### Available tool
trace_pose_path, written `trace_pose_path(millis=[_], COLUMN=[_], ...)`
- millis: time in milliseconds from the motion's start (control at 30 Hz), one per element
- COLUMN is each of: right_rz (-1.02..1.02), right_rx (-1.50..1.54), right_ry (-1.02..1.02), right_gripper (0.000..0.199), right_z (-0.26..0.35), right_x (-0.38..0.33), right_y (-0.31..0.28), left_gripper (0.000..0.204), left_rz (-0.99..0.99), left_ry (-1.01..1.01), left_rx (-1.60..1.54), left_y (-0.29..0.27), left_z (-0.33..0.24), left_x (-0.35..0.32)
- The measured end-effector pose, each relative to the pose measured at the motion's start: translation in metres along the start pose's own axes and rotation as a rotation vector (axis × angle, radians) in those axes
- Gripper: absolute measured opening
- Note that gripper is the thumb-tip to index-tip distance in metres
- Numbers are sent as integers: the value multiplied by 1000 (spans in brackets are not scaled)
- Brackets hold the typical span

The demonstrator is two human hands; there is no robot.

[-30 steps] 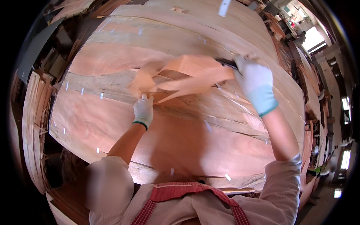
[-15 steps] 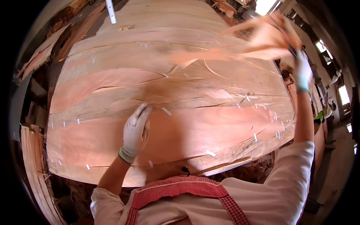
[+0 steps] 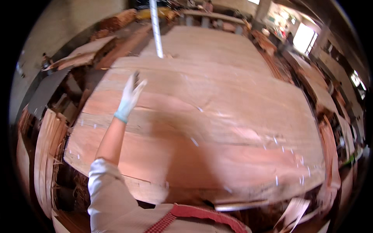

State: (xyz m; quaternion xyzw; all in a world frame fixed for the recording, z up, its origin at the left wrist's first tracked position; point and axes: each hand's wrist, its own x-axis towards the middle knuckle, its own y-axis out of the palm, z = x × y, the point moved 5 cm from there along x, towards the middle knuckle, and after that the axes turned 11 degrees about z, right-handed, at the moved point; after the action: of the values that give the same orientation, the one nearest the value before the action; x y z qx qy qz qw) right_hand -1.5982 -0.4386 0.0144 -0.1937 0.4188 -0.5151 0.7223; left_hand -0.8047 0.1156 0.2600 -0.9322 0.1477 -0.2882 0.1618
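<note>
My left hand (image 3: 131, 95), in a white glove with a teal cuff, reaches over the far left part of a large stack of wood veneer sheets (image 3: 248, 93). Its fingers are stretched out and apart, slightly blurred, with a dark patch near the fingertips. Nothing shows held in it. Short white tape strips (image 3: 194, 141) dot the top sheet, whose patches are pinkish and tan. My right hand is out of view. By the right edge hangs a long reddish veneer strip (image 3: 330, 159), and a pale veneer scrap (image 3: 293, 213) stands at the lower right.
A white pole (image 3: 156, 31) rises at the stack's far left. Bundled veneer strips (image 3: 44, 155) stand along the left. Another veneer pile (image 3: 314, 83) lies to the right. At the back is a long bench (image 3: 213, 16).
My left hand has moved forward and left over the sheets. My right hand, earlier raised with torn veneer, has left the view. The view has tilted up, showing more of the room.
</note>
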Motion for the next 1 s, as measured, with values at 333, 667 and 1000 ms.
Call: trace_pose_path(millis=[333,667,1000], right_rz=[83,860,967], right_rx=[460,212,603], right_ry=[-528,-1308,-1316], right_gripper=[45,36,10], right_z=[162,617,619], right_x=[68,-255,-398], right_y=[-72,295,318], left_gripper=[28,19,53], left_rz=[-137,176,714], left_ry=[82,-204,-493], left_rx=[-253,-446,-235], left_y=[-8,39,75], left_z=[-74,-71,46], left_x=[204,28,-145])
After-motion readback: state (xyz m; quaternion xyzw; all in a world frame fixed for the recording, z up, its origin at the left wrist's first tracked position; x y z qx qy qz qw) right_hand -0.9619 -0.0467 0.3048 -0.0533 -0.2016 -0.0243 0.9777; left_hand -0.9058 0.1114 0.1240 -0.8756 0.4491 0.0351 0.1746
